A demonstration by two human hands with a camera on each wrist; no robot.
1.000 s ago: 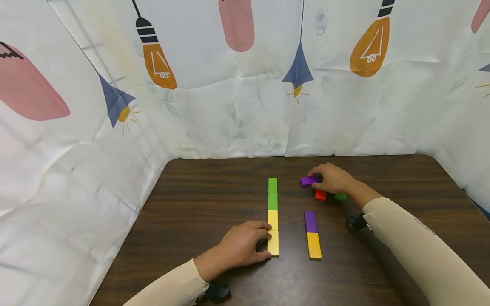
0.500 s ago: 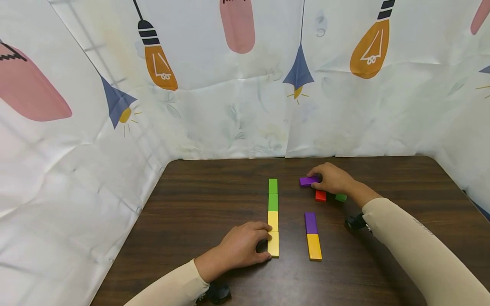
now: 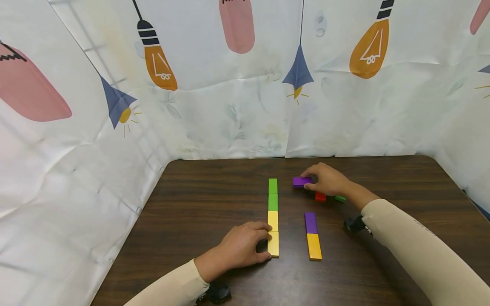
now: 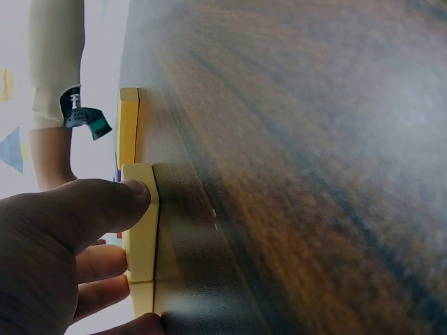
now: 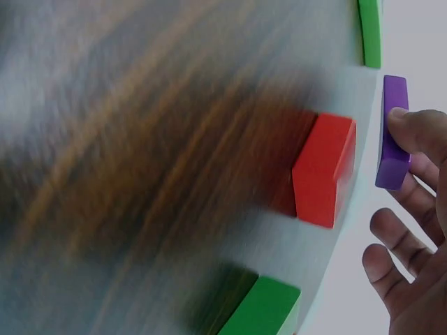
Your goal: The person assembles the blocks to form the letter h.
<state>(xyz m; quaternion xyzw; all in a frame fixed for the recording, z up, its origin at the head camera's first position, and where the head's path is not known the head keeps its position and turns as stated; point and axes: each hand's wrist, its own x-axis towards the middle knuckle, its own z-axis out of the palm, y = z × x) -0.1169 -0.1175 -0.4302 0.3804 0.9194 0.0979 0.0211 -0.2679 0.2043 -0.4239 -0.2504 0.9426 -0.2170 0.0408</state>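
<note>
My right hand [image 3: 327, 179] pinches a purple block [image 3: 300, 182] between thumb and index finger at the far part of the table. In the right wrist view, the other fingers [image 5: 398, 237] spread free below that purple block [image 5: 394, 132]. My left hand [image 3: 245, 244] holds the nearest pale yellow block [image 3: 273, 244], its thumb at the near end and fingers along the left side. That block ends a straight column with another pale yellow block [image 3: 273, 220] and two light green blocks [image 3: 273, 202] [image 3: 273, 185].
Right of the column, a purple block [image 3: 311, 223] and an orange-yellow block [image 3: 314, 246] lie end to end. Near my right hand sit a red block [image 3: 320, 197] and a darker green block [image 3: 340, 198]. A printed curtain [image 3: 237, 114] hangs behind the dark wooden table [image 3: 199, 191].
My right hand has moved slightly left with the purple block, nearer the top of the column. The left hand and the lined-up blocks stay in place.
</note>
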